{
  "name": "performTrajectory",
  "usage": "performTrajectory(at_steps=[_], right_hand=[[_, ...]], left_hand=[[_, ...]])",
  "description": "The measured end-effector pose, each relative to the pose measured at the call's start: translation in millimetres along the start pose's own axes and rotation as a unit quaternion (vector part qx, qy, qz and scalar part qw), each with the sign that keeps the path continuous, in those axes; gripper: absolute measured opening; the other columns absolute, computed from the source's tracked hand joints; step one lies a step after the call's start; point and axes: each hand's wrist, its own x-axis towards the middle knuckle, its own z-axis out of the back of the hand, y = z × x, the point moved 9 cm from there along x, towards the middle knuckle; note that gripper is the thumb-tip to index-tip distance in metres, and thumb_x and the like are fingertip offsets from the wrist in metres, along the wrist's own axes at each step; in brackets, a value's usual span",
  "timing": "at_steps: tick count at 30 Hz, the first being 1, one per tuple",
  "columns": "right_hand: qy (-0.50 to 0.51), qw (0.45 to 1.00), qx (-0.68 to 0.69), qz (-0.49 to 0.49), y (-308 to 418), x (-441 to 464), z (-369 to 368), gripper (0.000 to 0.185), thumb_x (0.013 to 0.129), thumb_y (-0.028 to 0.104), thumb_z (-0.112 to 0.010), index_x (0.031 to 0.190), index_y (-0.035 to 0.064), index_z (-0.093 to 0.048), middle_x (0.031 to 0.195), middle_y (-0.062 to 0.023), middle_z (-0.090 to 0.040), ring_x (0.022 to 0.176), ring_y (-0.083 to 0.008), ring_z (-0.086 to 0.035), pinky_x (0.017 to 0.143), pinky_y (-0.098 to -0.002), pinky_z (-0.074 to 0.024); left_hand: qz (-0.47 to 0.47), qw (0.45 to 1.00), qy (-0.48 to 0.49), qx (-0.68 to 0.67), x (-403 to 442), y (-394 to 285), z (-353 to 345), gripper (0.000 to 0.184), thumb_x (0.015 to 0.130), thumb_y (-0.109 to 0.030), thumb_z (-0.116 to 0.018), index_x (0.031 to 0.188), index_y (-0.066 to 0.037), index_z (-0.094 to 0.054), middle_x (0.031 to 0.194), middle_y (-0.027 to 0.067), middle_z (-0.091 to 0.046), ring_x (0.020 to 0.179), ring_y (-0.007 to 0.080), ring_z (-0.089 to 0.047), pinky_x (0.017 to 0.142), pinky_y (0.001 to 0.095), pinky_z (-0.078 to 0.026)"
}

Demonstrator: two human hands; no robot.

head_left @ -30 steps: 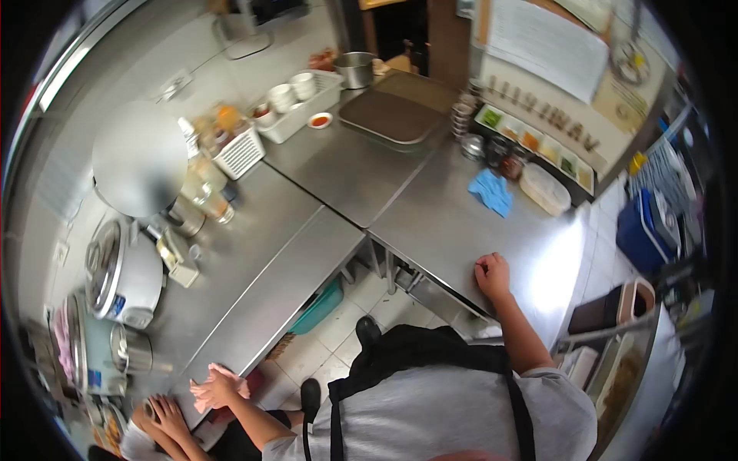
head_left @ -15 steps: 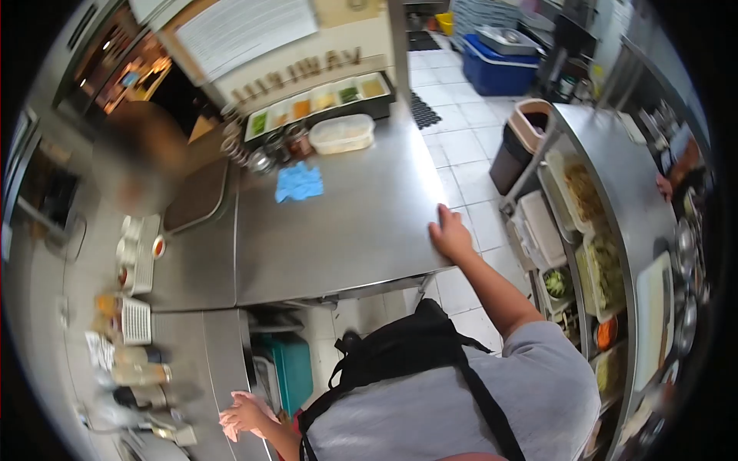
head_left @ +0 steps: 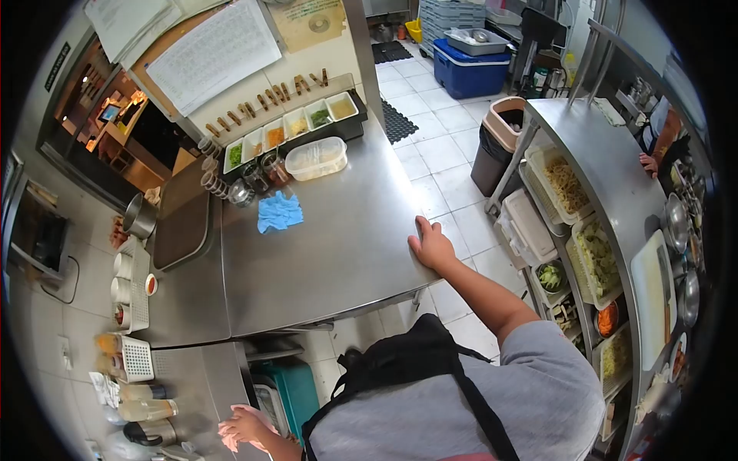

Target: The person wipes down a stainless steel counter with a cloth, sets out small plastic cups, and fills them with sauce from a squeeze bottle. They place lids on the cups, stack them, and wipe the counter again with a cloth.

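Observation:
My right hand (head_left: 433,246) rests on the right edge of the steel table (head_left: 323,246), near its front corner, thumb and fingers apart and holding nothing. At lower left, my left hand (head_left: 244,426) is closed on a pink cloth (head_left: 228,435) over the edge of the side counter (head_left: 196,384). Part of that cloth is hidden by the hand. A crumpled blue cloth (head_left: 280,212) lies on the table, in front of a lidded clear container (head_left: 316,158) and some jars (head_left: 274,168).
A brown tray (head_left: 182,219) and white baskets (head_left: 137,359) line the left side. White food pans (head_left: 274,137) stand at the back. At right, a trash bin (head_left: 492,150) stands beside a steel shelf unit (head_left: 584,146) of food trays. A co-worker's hand (head_left: 649,164) shows far right.
My view has shifted, so the table sits lower and more left. The person at the left table end is out of view. Both my hands keep their places.

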Motion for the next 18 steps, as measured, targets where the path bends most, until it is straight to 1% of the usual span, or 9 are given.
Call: performTrajectory(at_steps=[1,4,7,10,13,16,18], right_hand=[[-0.002,1.0,0.0,0.002,0,1,0,0.055,0.08,0.038,-0.05,0.127,0.0175,-0.031,0.111,-0.0245,-0.042,0.085,-0.0397,-0.055,0.073,-0.0451,-0.0456],[0.001,1.0,-0.003,-0.002,-1,1,-2,0.055,0.08,0.038,-0.05,0.127,0.0172,-0.031,0.111,-0.0251,-0.042,0.085,-0.04,-0.055,0.074,-0.0453,-0.0455],[-0.004,1.0,-0.007,0.003,0,2,-1,0.055,0.08,0.038,-0.049,0.127,0.0172,-0.031,0.11,-0.0253,-0.042,0.086,-0.0401,-0.055,0.074,-0.0456,-0.0453],[-0.01,1.0,-0.007,0.009,-1,2,-2,0.055,0.079,0.038,-0.049,0.127,0.0175,-0.031,0.11,-0.0253,-0.042,0.086,-0.0403,-0.055,0.074,-0.0458,-0.0453],[-0.014,1.0,-0.006,0.011,-1,2,-2,0.056,0.079,0.039,-0.049,0.127,0.0179,-0.031,0.109,-0.025,-0.042,0.085,-0.0403,-0.055,0.074,-0.0456,-0.0453],[0.018,1.0,-0.001,-0.018,2,-2,1,0.055,0.08,0.036,-0.049,0.128,0.0171,-0.031,0.113,-0.024,-0.041,0.092,-0.0396,-0.052,0.079,-0.0437,-0.0431],[0.016,1.0,0.003,-0.019,3,-2,2,0.055,0.079,0.036,-0.049,0.128,0.0172,-0.031,0.113,-0.0239,-0.041,0.092,-0.0397,-0.052,0.08,-0.0436,-0.0431]], left_hand=[[0.008,1.0,0.0,-0.003,0,0,-2,0.074,0.081,-0.057,-0.03,0.13,-0.002,-0.027,0.13,0.024,-0.031,0.097,0.0439,-0.047,0.078,0.0497,-0.04],[0.008,0.999,0.051,0.002,0,1,-3,0.074,0.082,-0.057,-0.028,0.131,-0.002,-0.025,0.131,0.0241,-0.03,0.1,0.0449,-0.045,0.08,0.05,-0.038],[-0.018,0.999,0.049,-0.011,-2,-2,2,0.073,0.083,-0.057,-0.028,0.132,-0.003,-0.024,0.131,0.0236,-0.029,0.1,0.0452,-0.044,0.082,0.0504,-0.037],[-0.019,0.999,0.006,-0.034,-6,-3,12,0.073,0.083,-0.057,-0.027,0.131,-0.003,-0.026,0.131,0.0227,-0.03,0.102,0.0458,-0.043,0.083,0.0508,-0.036],[-0.014,0.999,0.037,-0.023,-3,-3,5,0.073,0.083,-0.057,-0.027,0.131,-0.003,-0.029,0.131,0.0219,-0.031,0.104,0.0461,-0.042,0.084,0.0511,-0.036],[-0.009,0.997,0.073,-0.033,-5,-5,15,0.072,0.083,-0.057,-0.027,0.13,-0.002,-0.029,0.131,0.0221,-0.032,0.105,0.0465,-0.041,0.084,0.0512,-0.035],[-0.013,0.997,0.06,-0.036,-5,-6,16,0.072,0.083,-0.056,-0.028,0.131,-0.003,-0.028,0.132,0.0225,-0.031,0.105,0.0462,-0.041,0.084,0.0512,-0.035]])
